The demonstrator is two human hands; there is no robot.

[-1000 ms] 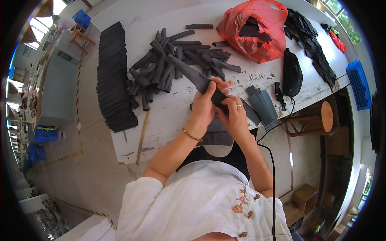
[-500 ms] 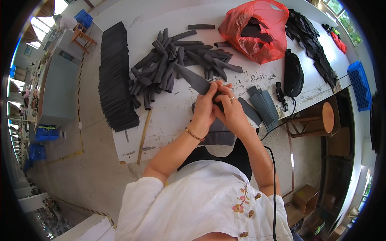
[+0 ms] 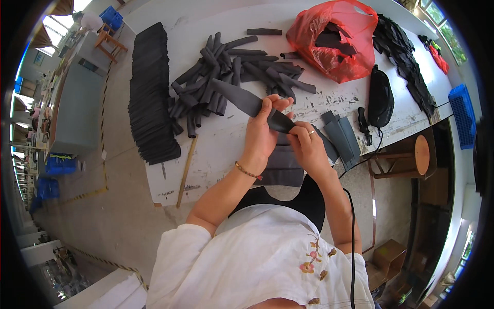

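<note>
Between my hands stretches a dark grey fabric strip (image 3: 237, 98), its free end pointing up and left over a heap of rolled grey strips (image 3: 206, 82). My left hand (image 3: 263, 129) grips the middle of it, thumb on top. At its right end, my right hand (image 3: 307, 147) pinches the strip; a ring shows on one finger. Flat dark pieces (image 3: 282, 167) lie at the table edge beneath my hands. Several grey flat strips (image 3: 340, 138) rest just right of my right hand.
A long stack of dark strips (image 3: 149, 92) lines the table's left side, with a wooden stick (image 3: 187, 172) near it. At the back right are a red plastic bag (image 3: 355, 62), a black pouch (image 3: 381, 98) and a buckle (image 3: 364, 126). A stool (image 3: 422, 157) stands right.
My hands have moved apart, the right one sliding down and right. More of the strip now shows between them, drawn out straight.
</note>
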